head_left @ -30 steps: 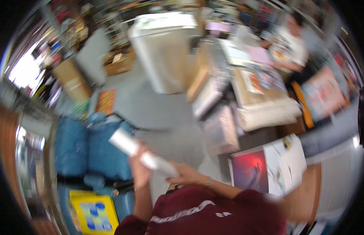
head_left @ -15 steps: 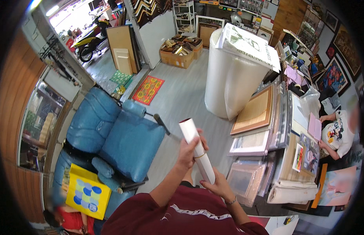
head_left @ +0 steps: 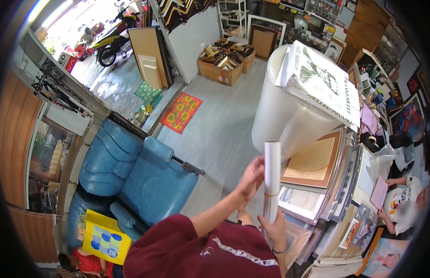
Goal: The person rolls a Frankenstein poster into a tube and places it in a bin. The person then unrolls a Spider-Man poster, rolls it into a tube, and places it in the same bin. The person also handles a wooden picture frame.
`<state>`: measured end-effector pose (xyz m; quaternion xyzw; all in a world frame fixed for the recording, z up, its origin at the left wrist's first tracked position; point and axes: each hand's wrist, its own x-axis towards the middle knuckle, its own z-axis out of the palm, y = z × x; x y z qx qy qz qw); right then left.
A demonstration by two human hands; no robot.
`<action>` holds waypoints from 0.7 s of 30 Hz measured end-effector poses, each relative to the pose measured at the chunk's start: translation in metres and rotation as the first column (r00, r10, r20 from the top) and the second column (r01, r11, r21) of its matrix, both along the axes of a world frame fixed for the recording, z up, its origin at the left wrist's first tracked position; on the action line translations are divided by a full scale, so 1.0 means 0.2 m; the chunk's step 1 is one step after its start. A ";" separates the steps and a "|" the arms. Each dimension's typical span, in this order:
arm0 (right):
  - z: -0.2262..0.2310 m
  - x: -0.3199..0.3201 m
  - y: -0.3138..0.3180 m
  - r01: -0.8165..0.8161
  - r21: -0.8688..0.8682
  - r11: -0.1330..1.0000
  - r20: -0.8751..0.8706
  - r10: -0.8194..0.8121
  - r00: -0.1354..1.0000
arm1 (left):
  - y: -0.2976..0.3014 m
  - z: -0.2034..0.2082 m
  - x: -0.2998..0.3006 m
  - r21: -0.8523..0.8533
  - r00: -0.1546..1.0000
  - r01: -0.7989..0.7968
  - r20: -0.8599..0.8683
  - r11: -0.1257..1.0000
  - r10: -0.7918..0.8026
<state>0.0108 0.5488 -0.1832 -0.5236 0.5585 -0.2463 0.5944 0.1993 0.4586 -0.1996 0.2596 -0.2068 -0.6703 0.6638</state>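
Observation:
A white paper roll [head_left: 272, 171] stands nearly upright in front of me, with a thin band around its middle. Its lower end is in my right hand [head_left: 275, 228], fingers wrapped round it and thumb along its side. My left hand [head_left: 252, 178] is beside the upper half of the roll, its fingers loosely bent and not wrapped round it. Whether those fingertips touch the paper, I cannot tell.
Framed pictures [head_left: 312, 162] lean in a stack at the right, near a tall bubble-wrap roll [head_left: 275, 116] topped by printed sheets [head_left: 321, 78]. A blue recliner [head_left: 159, 178] is at left. Two people sit nearby, one holding a yellow bag [head_left: 106, 236], another a pink sheet [head_left: 379, 192].
The paper roll has swung right and become more upright. My left hand has loosened from its grip around it, while the right still holds the lower end. My view has turned left.

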 end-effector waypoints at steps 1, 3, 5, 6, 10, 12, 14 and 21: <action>-0.03 0.02 -0.08 -0.070 -0.004 0.998 -0.079 0.070 0.994 | -0.11 0.08 0.06 0.037 0.999 -0.050 -0.004 0.998 0.051; -0.06 0.09 -0.26 -0.135 -0.021 0.991 -0.020 0.135 0.991 | -0.24 0.24 0.12 0.138 0.988 -0.147 0.071 0.979 0.139; -0.08 0.15 -0.46 -0.208 -0.076 0.975 0.068 0.213 0.975 | -0.32 0.19 0.14 0.215 0.978 -0.144 0.182 0.966 0.105; -0.08 0.21 -0.56 -0.238 -0.104 0.966 0.112 0.249 0.962 | -0.35 0.16 0.15 0.257 0.969 -0.143 0.234 0.956 0.082; -0.05 0.41 -0.93 -0.469 -0.195 0.861 0.022 0.482 0.876 | -0.45 0.14 0.33 0.263 0.932 -0.349 0.193 0.899 0.305; 0.01 0.54 -1.06 -0.523 -0.151 0.839 0.066 0.536 0.842 | -0.50 0.11 0.44 0.252 0.910 -0.411 0.162 0.876 0.380; 0.05 0.69 -1.18 -0.582 -0.102 0.806 0.129 0.591 0.796 | -0.55 0.04 0.55 0.229 0.883 -0.469 0.124 0.853 0.452; -0.12 1.25 -1.65 -0.648 -0.054 0.760 0.203 0.644 0.738 | -0.89 -0.16 0.98 0.299 0.864 -0.488 0.029 0.820 0.503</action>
